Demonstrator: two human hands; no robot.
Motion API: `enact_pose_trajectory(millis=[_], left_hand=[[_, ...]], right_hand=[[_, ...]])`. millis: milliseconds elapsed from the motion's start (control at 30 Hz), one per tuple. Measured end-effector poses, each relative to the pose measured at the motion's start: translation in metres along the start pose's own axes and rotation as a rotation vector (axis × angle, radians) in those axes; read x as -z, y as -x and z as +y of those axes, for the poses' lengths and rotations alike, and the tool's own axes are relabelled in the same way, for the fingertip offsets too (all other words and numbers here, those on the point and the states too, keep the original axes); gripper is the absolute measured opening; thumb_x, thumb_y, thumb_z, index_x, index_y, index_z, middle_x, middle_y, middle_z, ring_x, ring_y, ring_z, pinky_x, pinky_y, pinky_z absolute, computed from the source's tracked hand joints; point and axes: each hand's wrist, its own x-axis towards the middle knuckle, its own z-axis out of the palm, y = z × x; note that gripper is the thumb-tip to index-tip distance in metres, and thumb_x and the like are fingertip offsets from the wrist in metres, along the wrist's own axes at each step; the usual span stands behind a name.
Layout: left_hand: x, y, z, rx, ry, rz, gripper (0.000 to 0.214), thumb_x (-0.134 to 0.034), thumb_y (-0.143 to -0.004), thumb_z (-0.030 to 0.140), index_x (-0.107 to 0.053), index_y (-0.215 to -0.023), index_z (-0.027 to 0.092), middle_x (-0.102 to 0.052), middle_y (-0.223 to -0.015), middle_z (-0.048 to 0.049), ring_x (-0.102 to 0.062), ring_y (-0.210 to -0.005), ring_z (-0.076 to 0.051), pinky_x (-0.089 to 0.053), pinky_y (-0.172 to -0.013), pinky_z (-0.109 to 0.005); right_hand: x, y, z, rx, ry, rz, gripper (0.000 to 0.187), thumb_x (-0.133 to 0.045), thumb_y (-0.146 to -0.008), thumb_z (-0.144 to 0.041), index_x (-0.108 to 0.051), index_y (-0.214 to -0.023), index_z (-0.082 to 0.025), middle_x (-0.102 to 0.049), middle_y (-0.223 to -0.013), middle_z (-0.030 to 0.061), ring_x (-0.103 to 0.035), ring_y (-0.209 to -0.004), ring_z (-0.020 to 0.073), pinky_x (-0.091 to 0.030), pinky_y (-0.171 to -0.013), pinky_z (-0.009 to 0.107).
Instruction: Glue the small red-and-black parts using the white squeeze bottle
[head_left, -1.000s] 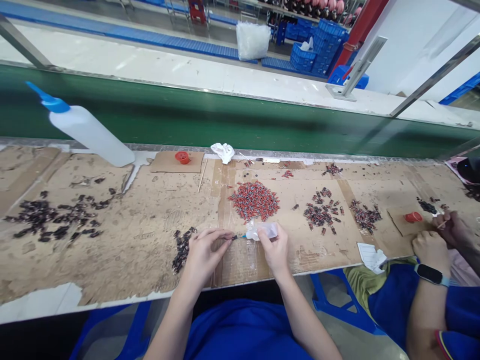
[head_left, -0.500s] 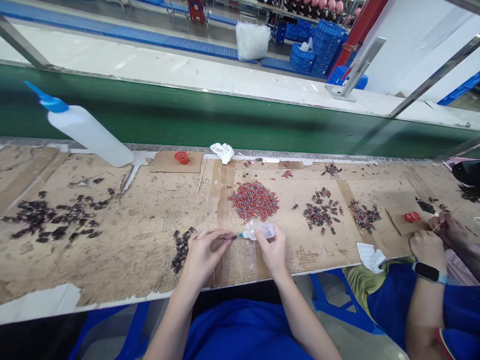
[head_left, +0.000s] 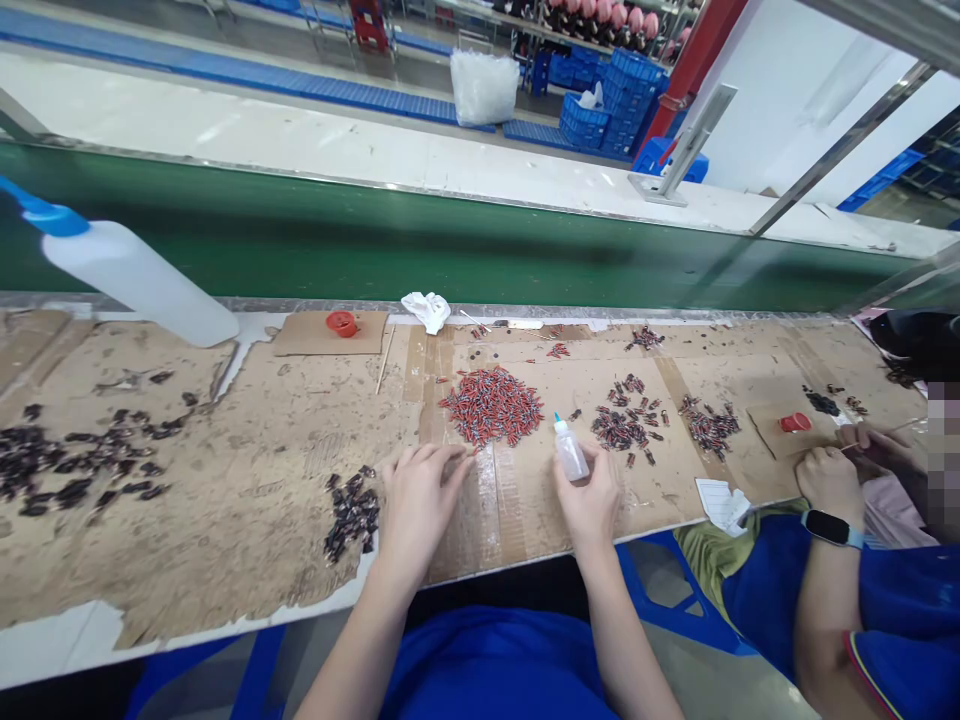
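My right hand (head_left: 589, 495) is closed round a small clear squeeze bottle (head_left: 571, 452) with a thin blue tip, which points up and slightly left. To its left, my left hand (head_left: 424, 490) has thumb and fingers pinched together at the lower edge of a pile of small red-and-dark parts (head_left: 491, 405). A speck of red shows at these fingertips, too small to make out. Beside the left wrist lies a heap of dark, shiny small parts (head_left: 352, 515). Right of the bottle is another loose group of dark-and-red parts (head_left: 628, 422).
A large white bottle (head_left: 142, 280) with a blue nozzle leans at the left. Along the back are a red cup (head_left: 342, 323), a crumpled tissue (head_left: 426, 311) and a thin stick (head_left: 385, 360). At right, a co-worker's hands (head_left: 832, 475) work near another red cup (head_left: 795, 423).
The bottle's tip has left the dark part in my left fingers; my right hand moved right and turned the bottle upward. My left fingers moved to the red pile's edge, and the dark part no longer shows there.
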Motion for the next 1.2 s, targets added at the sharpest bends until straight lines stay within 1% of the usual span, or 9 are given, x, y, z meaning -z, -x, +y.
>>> enact_pose_trajectory(millis=[100,167,333,433,533,633,767,933,1200], left_hand=[[-0.012,-0.009,0.006,-0.026,-0.051,-0.004,0.011,-0.064,-0.084,0.028,-0.074,-0.082,0.023,-0.073,-0.087,-0.0079,-0.061,-0.09,-0.029,-0.038,-0.078,-0.041],[-0.017,-0.012,0.007,-0.035,-0.064,-0.005,0.013,-0.061,-0.086,0.024,-0.073,-0.08,0.023,-0.072,-0.086,-0.0081,-0.059,-0.09,-0.029,-0.037,-0.075,-0.04],[-0.017,-0.006,0.008,-0.154,0.023,0.045,0.021,-0.051,-0.092,0.022,-0.07,-0.082,0.023,-0.072,-0.089,-0.0062,-0.058,-0.094,-0.025,-0.036,-0.077,-0.038],[-0.008,0.003,0.007,-0.247,0.086,0.093,0.025,-0.046,-0.095,0.025,-0.069,-0.088,0.024,-0.071,-0.092,-0.005,-0.06,-0.096,-0.023,-0.036,-0.081,-0.037],[-0.001,0.012,-0.004,-0.281,0.091,0.122,0.023,-0.047,-0.095,0.03,-0.069,-0.094,0.025,-0.072,-0.096,-0.005,-0.061,-0.098,-0.022,-0.037,-0.085,-0.037],[0.001,0.02,-0.023,-0.224,0.034,0.125,0.022,-0.052,-0.092,0.034,-0.069,-0.104,0.026,-0.072,-0.104,-0.0067,-0.062,-0.1,-0.024,-0.038,-0.087,-0.039],[-0.004,0.027,-0.039,-0.134,-0.015,0.112,0.02,-0.054,-0.09,0.032,-0.073,-0.093,0.027,-0.073,-0.103,-0.0073,-0.061,-0.102,-0.027,-0.04,-0.088,-0.042],[-0.005,0.024,-0.03,-0.079,0.189,0.07,0.019,-0.054,-0.088,0.031,-0.071,-0.083,0.026,-0.073,-0.095,-0.0062,-0.063,-0.095,-0.025,-0.047,-0.086,-0.041],[0.011,0.025,-0.001,0.058,0.544,0.041,0.026,-0.059,-0.082,0.045,-0.071,-0.083,0.022,-0.073,-0.084,-0.0058,-0.069,-0.083,-0.021,-0.055,-0.081,-0.033]], right_hand=[[0.001,0.004,-0.012,0.148,0.03,0.081,0.021,-0.067,-0.079,-0.036,-0.063,-0.09,-0.018,-0.068,-0.095,0.0122,-0.061,-0.093,0.0273,-0.049,-0.086,0.045],[0.002,0.009,-0.023,0.161,-0.071,0.035,0.018,-0.066,-0.082,-0.034,-0.065,-0.091,-0.018,-0.068,-0.094,0.0113,-0.062,-0.092,0.0252,-0.051,-0.084,0.042],[-0.011,0.023,-0.05,-0.089,-0.476,-0.391,0.021,-0.065,-0.085,-0.034,-0.07,-0.099,-0.019,-0.072,-0.089,0.0073,-0.067,-0.074,0.0186,-0.055,-0.066,0.03],[-0.023,0.027,-0.061,-0.244,-0.681,-0.515,0.02,-0.067,-0.082,-0.035,-0.072,-0.092,-0.019,-0.074,-0.086,0.0062,-0.069,-0.075,0.0189,-0.056,-0.068,0.03],[-0.031,0.027,-0.066,-0.331,-0.789,-0.541,0.016,-0.067,-0.08,-0.034,-0.072,-0.08,-0.018,-0.075,-0.079,0.0053,-0.07,-0.074,0.0199,-0.056,-0.071,0.031],[-0.035,0.027,-0.065,-0.373,-0.784,-0.516,0.018,-0.066,-0.079,-0.034,-0.073,-0.078,-0.018,-0.075,-0.077,0.0057,-0.07,-0.075,0.0211,-0.056,-0.073,0.032],[-0.038,0.031,-0.061,-0.388,-0.742,-0.493,0.023,-0.069,-0.077,-0.038,-0.075,-0.084,-0.018,-0.077,-0.085,0.0083,-0.072,-0.078,0.0226,-0.058,-0.074,0.034],[-0.039,0.039,-0.066,-0.382,-0.726,-0.526,0.021,-0.07,-0.076,-0.038,-0.073,-0.08,-0.017,-0.076,-0.075,0.0065,-0.071,-0.069,0.0207,-0.058,-0.065,0.03],[-0.029,0.037,-0.074,-0.434,-0.842,-0.58,0.02,-0.07,-0.077,-0.037,-0.07,-0.079,-0.017,-0.076,-0.078,0.0069,-0.073,-0.074,0.0207,-0.06,-0.071,0.031]])
